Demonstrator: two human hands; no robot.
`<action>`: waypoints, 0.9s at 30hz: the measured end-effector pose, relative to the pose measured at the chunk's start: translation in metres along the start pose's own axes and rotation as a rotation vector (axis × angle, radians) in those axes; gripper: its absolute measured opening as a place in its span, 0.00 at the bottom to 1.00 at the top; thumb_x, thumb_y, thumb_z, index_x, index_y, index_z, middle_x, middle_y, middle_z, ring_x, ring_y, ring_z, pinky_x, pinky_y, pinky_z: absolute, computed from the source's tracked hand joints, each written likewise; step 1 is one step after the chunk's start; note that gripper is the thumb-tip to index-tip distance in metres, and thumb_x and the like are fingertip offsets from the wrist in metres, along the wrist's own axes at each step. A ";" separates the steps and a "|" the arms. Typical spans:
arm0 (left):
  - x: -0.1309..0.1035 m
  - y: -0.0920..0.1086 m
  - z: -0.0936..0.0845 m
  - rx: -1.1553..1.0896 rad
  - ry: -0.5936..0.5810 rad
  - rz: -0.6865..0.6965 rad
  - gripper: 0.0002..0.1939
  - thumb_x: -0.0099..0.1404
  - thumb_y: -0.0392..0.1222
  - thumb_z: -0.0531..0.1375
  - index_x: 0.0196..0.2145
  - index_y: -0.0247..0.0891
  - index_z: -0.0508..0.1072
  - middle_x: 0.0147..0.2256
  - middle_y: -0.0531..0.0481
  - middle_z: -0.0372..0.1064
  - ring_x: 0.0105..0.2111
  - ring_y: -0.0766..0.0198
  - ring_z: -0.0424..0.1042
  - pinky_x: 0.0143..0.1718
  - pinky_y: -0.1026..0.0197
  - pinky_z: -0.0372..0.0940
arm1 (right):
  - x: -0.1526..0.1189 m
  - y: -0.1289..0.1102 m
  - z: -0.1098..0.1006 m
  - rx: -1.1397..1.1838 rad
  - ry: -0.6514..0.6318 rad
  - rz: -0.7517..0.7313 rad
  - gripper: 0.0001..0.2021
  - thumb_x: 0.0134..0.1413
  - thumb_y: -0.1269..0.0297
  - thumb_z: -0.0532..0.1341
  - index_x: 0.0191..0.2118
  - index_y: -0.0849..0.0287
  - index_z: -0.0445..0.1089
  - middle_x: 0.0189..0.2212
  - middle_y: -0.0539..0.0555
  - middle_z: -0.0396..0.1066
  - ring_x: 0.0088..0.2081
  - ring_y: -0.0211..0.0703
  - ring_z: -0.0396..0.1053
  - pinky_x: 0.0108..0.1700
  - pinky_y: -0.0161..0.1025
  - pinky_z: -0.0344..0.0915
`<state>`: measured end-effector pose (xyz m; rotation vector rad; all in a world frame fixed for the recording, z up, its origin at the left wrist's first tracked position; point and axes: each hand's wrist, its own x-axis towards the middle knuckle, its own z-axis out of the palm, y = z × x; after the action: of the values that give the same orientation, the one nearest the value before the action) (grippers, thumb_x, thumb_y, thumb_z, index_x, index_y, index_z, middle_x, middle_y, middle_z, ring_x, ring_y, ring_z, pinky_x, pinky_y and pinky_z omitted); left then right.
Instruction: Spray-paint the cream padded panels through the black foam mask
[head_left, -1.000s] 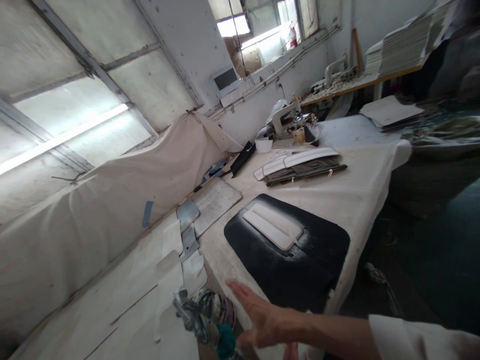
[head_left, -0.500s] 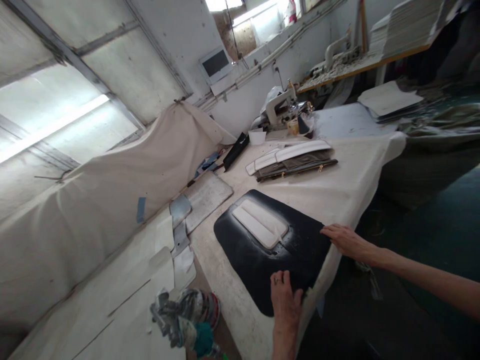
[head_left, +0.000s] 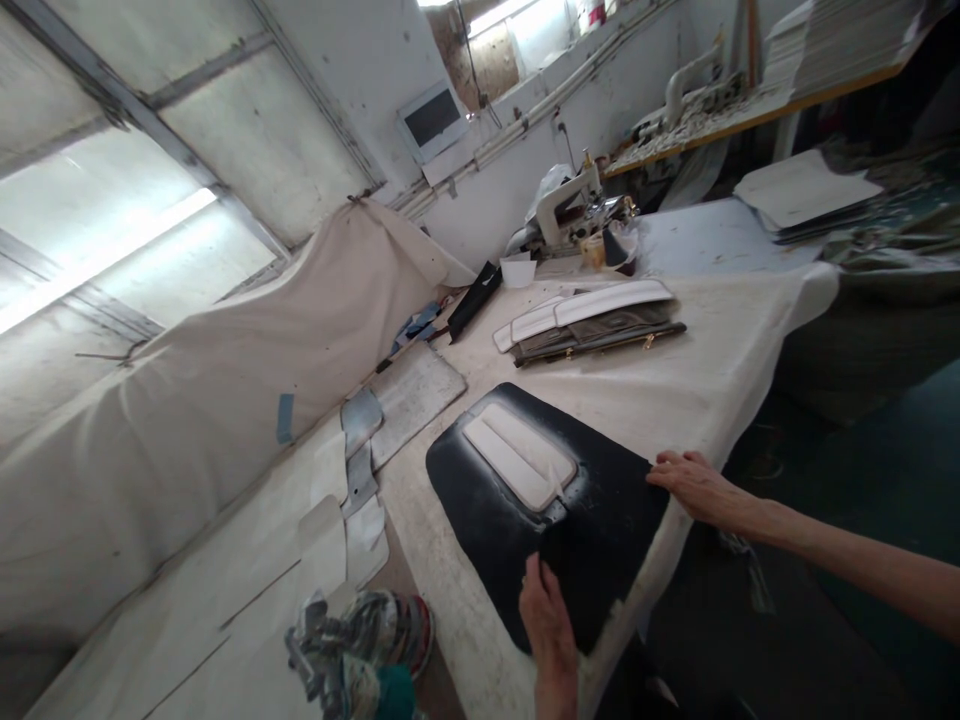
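A black sheet [head_left: 480,530] with rounded corners lies on the cloth-covered table in front of me. On it sits a pale oblong padded panel [head_left: 501,440] with a raised lengthwise strip, ringed by whitish haze. My left hand [head_left: 551,615] is closed at the near part of the sheet, fingertips pinching a dark fold or flap below the panel's near end. At the right corner, my right hand [head_left: 694,485] has its fingers curled on the sheet's edge. The undersides of both hands are hidden.
A spray gun [head_left: 322,640] stands at the near left beside a round can. Farther back lie a stack of white-and-dark bag pieces [head_left: 600,315], flat grey templates [head_left: 416,395] and a sewing machine [head_left: 559,215]. The table's edge [head_left: 739,420] drops off at right.
My left hand has shifted slightly left and down, its fingers drawing together on the dark sheet material. My right hand still grips the corner, and the view has tilted slightly.
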<state>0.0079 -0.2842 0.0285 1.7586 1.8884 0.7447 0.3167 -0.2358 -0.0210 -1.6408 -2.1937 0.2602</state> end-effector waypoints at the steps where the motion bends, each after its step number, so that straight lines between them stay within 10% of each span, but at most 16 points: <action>1: 0.009 0.001 -0.010 -0.063 0.054 -0.048 0.21 0.62 0.46 0.43 0.42 0.33 0.69 0.38 0.41 0.72 0.37 0.60 0.71 0.42 0.57 0.64 | 0.001 -0.001 -0.002 -0.002 -0.003 0.000 0.17 0.41 0.78 0.50 0.32 0.55 0.71 0.35 0.56 0.72 0.45 0.53 0.62 0.43 0.49 0.53; 12: 0.091 0.000 -0.116 -0.128 0.376 -0.111 0.18 0.57 0.49 0.45 0.33 0.36 0.69 0.32 0.43 0.70 0.35 0.58 0.68 0.40 0.55 0.63 | 0.009 0.001 -0.006 0.049 -0.032 0.057 0.16 0.42 0.72 0.52 0.36 0.53 0.72 0.36 0.60 0.72 0.41 0.55 0.67 0.42 0.55 0.56; 16: 0.100 0.004 -0.132 -0.125 0.413 -0.090 0.15 0.57 0.47 0.46 0.30 0.39 0.69 0.28 0.47 0.70 0.32 0.60 0.68 0.37 0.57 0.63 | 0.029 -0.013 -0.026 0.192 0.227 0.127 0.18 0.47 0.66 0.53 0.46 0.54 0.67 0.45 0.62 0.68 0.46 0.59 0.64 0.46 0.56 0.58; 24: 0.103 0.007 -0.139 -0.125 0.458 -0.094 0.18 0.58 0.49 0.47 0.35 0.37 0.70 0.34 0.43 0.72 0.36 0.58 0.69 0.41 0.55 0.64 | 0.111 -0.168 0.031 0.790 -0.006 0.220 0.36 0.40 0.54 0.60 0.55 0.66 0.55 0.53 0.64 0.60 0.49 0.53 0.63 0.50 0.48 0.63; 27: 0.101 0.009 -0.143 -0.118 0.452 -0.085 0.21 0.58 0.52 0.46 0.37 0.35 0.70 0.37 0.39 0.72 0.39 0.56 0.69 0.42 0.54 0.64 | 0.144 -0.214 0.047 0.924 0.136 0.252 0.30 0.41 0.60 0.57 0.53 0.65 0.57 0.49 0.61 0.64 0.48 0.51 0.64 0.49 0.46 0.62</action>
<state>-0.0872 -0.1945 0.1459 1.5171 2.1320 1.2778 0.0742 -0.1584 0.0436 -1.3043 -1.3906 1.0164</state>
